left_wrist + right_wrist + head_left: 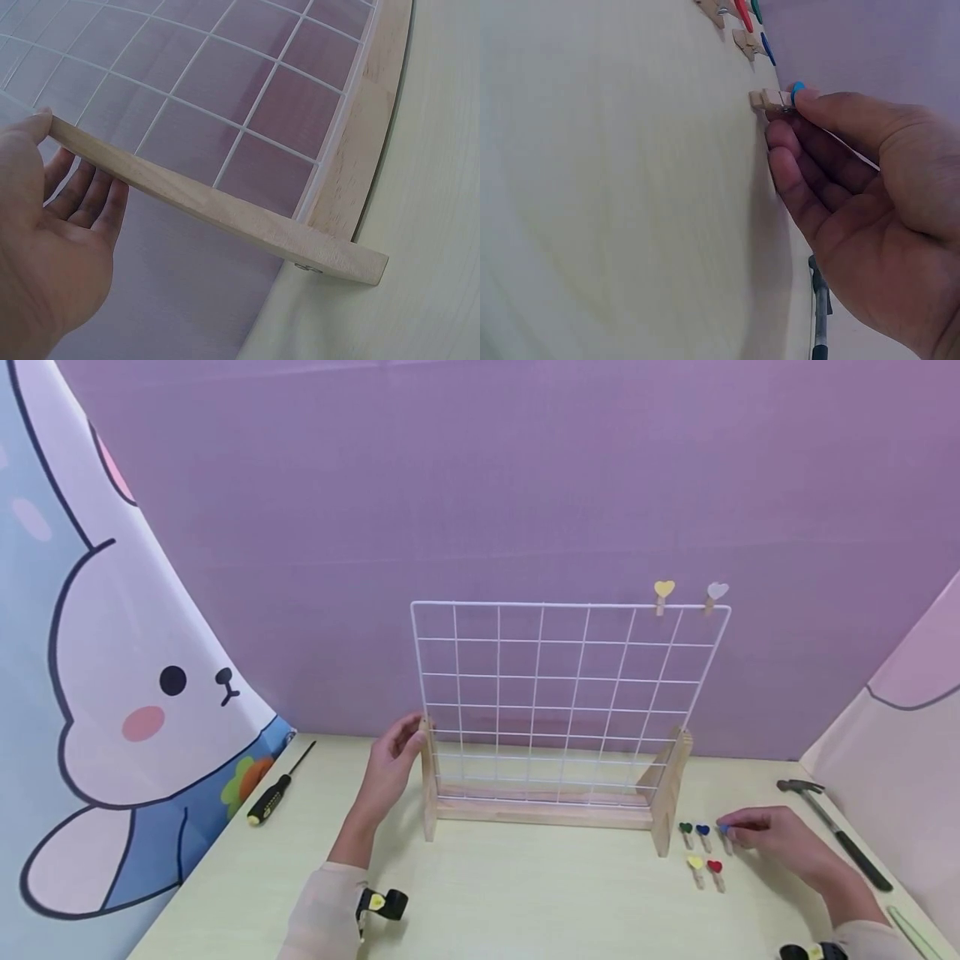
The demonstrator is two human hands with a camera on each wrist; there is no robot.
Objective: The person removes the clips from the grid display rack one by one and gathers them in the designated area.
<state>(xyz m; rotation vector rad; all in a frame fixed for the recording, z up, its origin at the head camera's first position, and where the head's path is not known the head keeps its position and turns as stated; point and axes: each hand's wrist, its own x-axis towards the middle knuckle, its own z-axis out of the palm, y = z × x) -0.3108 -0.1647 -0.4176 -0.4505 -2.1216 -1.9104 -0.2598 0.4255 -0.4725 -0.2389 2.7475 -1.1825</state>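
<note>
Right hand [787, 847] pinches the light-blue heart-topped wooden clothespin [778, 100], seemingly picking up; left hand [388, 767] grips the pale wooden side post [430, 785]. A clean lift looks called for.

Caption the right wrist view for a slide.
Right hand pinches a light-blue-topped clip, with other clips and a hammer in view.
</note>
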